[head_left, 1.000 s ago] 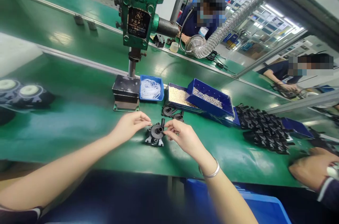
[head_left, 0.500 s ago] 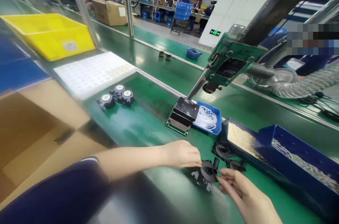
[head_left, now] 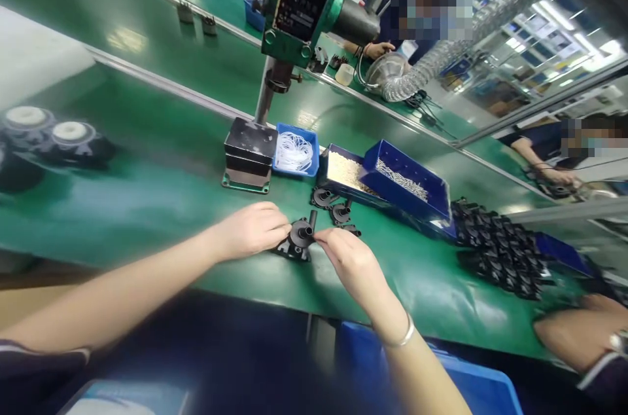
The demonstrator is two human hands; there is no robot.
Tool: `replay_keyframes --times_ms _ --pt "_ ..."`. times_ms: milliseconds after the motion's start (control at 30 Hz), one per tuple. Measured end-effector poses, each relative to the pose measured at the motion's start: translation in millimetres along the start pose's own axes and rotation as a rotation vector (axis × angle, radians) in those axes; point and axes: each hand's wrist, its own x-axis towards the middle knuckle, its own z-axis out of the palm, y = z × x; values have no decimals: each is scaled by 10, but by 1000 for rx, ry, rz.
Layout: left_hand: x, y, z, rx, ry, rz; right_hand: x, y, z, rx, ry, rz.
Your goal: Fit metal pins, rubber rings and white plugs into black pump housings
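A black pump housing (head_left: 290, 249) with a round cap and a spout stands on the green worktop. My left hand (head_left: 258, 228) is closed on its left side, fingertips against the cap's edge. On the other side, my right hand (head_left: 346, 258) is pinched at the rim of the cap, beside the spout; whatever is between those fingertips is too small to make out. Just beyond lie several loose black caps with spouts (head_left: 340, 212).
Behind are a press (head_left: 250, 146), a blue tray of white rings (head_left: 294, 154), and bins of pale small parts (head_left: 343, 169) and metal screws (head_left: 402, 180). Black housings (head_left: 505, 251) crowd the right; white-topped units (head_left: 73, 133) stand left. A co-worker's arm (head_left: 579, 330) reaches in at right.
My view has swung right and down, bringing the pile of black housings and a co-worker's arm into sight. Both hands stay at the same pump housing, right fingers now pinched closer at its cap.
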Motion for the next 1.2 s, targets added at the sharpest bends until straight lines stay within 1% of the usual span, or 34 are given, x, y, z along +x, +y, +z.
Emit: replay_keyframes --times_ms 133,200,300,400,600,700,833,867,933,1033,1100,1200 --pt "-22 -22 53 140 54 105 -37 -5 34 -41 63 -50" --pt "-35 -27 68 167 53 108 -55 5 52 -27 83 -43" --pt "-43 -8 74 121 52 42 -78 38 68 52 136 30" --pt "-31 46 79 35 62 -47 -86 75 72 168 150 149" --pt "32 141 127 -128 -25 -225 -117 131 126 439 137 378" --pt "81 145 161 -186 -76 -266 -144 156 180 568 140 448" --pt "124 137 189 -224 -101 -308 -145 164 219 727 187 487" --pt "127 136 191 -231 -103 -316 -135 158 215 732 195 487" --pt "125 133 193 -241 -106 -325 -105 139 191 648 200 441" --pt "120 125 197 -246 -107 -335 -55 108 138 424 197 284" --pt "118 117 205 -252 -109 -337 -37 97 109 350 183 213" --pt "106 104 217 -261 -101 -336 -44 108 79 357 161 219"
